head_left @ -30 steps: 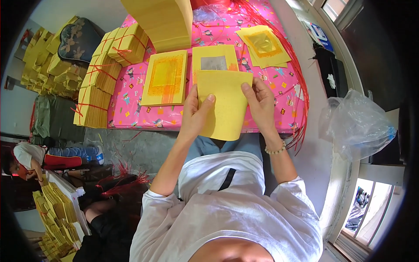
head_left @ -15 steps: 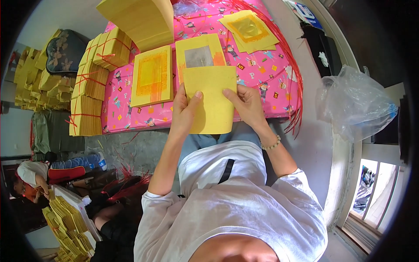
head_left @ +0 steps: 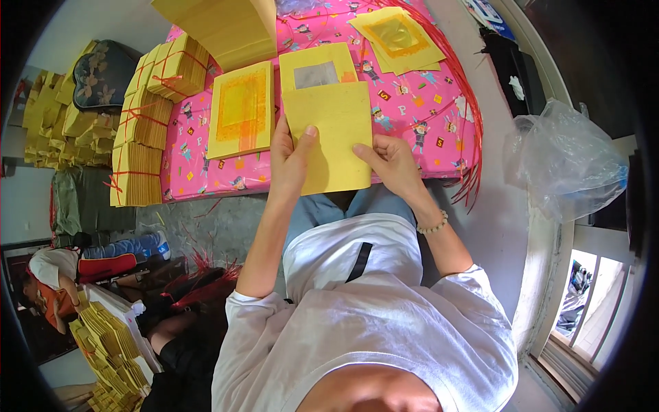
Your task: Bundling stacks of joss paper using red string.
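Note:
My left hand (head_left: pixel 291 158) grips the left edge of a yellow paper sheet (head_left: pixel 329 141), thumb on top and fingers beneath. On the sheet's right edge my right hand (head_left: pixel 391 165) pinches the paper between thumb and fingers. Whether it is one sheet or a few, I cannot tell. Its far edge overlaps a yellow stack with a silver square (head_left: pixel 316 73) on the pink patterned tablecloth (head_left: pixel 192 172). To the left lies a thick yellow stack with an orange and gold print (head_left: pixel 241 112). Several loose gold-printed sheets (head_left: pixel 397 38) are fanned out at the far right.
Bundles of yellow paper tied with red string (head_left: pixel 141 127) line the table's left side. A tall yellow stack (head_left: pixel 226 27) stands behind. Red strands (head_left: pixel 460 89) hang over the right edge, near a clear plastic bag (head_left: pixel 566 161). At lower left, a person (head_left: pixel 55 275) is near more yellow bundles (head_left: pixel 113 350).
The yellow sheet looks flatter and squarer now, less curved at its near edge. The hands still hold both sides, and the view has shifted slightly.

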A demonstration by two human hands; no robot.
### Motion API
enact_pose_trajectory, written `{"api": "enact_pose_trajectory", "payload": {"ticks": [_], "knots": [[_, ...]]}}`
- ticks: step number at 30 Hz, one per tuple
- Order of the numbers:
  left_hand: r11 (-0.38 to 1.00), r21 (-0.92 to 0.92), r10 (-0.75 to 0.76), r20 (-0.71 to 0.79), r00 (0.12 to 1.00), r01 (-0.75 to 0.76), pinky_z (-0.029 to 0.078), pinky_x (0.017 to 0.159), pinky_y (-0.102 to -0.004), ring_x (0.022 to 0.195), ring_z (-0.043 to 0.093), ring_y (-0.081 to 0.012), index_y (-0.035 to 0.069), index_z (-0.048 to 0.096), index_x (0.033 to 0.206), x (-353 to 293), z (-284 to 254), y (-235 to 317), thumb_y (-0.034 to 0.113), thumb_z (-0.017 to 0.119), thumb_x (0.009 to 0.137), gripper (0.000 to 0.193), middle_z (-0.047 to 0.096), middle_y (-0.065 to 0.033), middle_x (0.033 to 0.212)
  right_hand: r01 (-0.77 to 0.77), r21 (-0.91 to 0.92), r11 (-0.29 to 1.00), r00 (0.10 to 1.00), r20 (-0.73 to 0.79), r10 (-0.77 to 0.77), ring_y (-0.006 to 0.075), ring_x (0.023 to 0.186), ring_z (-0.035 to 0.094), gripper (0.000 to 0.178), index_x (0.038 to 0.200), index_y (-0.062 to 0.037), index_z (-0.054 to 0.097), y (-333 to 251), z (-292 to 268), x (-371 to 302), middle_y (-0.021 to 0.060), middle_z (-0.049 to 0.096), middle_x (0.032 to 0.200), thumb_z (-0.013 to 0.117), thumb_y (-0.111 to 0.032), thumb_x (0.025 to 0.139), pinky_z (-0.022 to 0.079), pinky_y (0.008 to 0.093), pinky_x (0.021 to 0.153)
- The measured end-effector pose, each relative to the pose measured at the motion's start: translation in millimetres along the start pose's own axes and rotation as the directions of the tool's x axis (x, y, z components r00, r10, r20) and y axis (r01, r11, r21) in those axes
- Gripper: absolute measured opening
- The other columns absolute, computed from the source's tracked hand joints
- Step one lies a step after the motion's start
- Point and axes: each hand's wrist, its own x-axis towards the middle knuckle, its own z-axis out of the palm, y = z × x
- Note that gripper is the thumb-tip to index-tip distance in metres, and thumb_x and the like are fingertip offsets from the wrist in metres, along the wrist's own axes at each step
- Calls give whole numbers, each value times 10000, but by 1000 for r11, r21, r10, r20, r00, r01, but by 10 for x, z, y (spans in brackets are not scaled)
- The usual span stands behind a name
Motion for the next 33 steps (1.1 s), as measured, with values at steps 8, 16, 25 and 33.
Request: {"api": "enact_pose_trajectory", "payload": {"ticks": [8, 16, 25, 33], "knots": [[999, 5, 46, -58, 997, -46, 425, 911, -268, 1068, 534, -115, 13, 446, 1261, -15, -2, 27, 67, 530, 925, 351, 563, -66, 1192, -23, 8, 1000, 999, 24, 23, 5, 610, 478, 189, 854, 10, 639, 84, 40, -98, -37, 576, 685, 657, -177, 878, 370, 190, 512], [990, -13, 135, -204, 970, -141, 429, 888, -254, 1037, 541, -106, 15, 447, 1231, -26, -5, -62, 90, 547, 927, 329, 579, -66, 1145, -181, 81, 980, 981, 79, 175, 43, 720, 594, 168, 961, 13, 643, -78, -14, -117, 13, 660, 852, 629, -142, 898, 477, 184, 648], [997, 73, -30, 60, 998, 26, 420, 886, -251, 1041, 525, -108, 6, 437, 1224, -278, 74, -185, 54, 534, 917, 326, 559, -69, 1144, 0, 129, 992, 994, -108, 14, 43, 730, 587, 168, 939, 14, 652, -250, -216, 59, 11, 652, 815, 609, -145, 910, 474, 191, 665], [995, 86, -71, 137, 988, 60, 413, 891, -259, 1052, 508, -107, 5, 431, 1235, -327, 76, -371, 73, 538, 919, 340, 550, -64, 1137, -30, 69, 997, 990, -136, 40, 46, 751, 594, 170, 999, 13, 621, -161, -281, -111, 9, 657, 853, 580, -135, 926, 486, 204, 673]]}}
